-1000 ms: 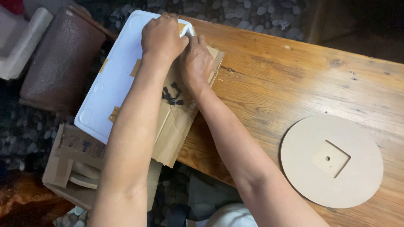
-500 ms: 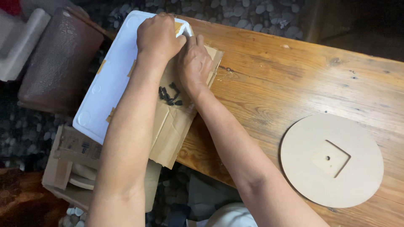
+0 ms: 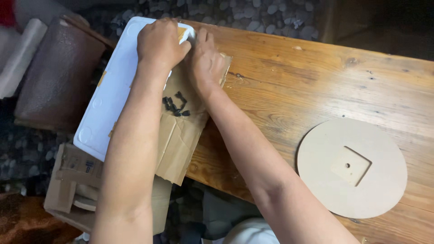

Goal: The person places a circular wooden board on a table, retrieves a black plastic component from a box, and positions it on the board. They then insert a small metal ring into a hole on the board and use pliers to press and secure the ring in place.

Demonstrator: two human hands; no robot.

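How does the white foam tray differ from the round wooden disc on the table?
The white foam tray is rectangular with rounded corners; the round wooden disc is circular with a square raised block at its middle. The tray is white, the disc pale tan. The tray overhangs the wooden table's left end, under the left hand; the disc lies untouched on the right. Both lie flat.

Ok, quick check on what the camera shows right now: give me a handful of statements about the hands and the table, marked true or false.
1. Both hands grip the round disc. False: the left hand and right hand press on the white foam tray and cardboard sheet.
2. The round wooden disc lies flat on the wooden table. True.
3. The disc has a square cut at its middle. True.
4. The foam tray lies wholly on the table. False: it overhangs the edge.
5. The cardboard bears dark print. True.
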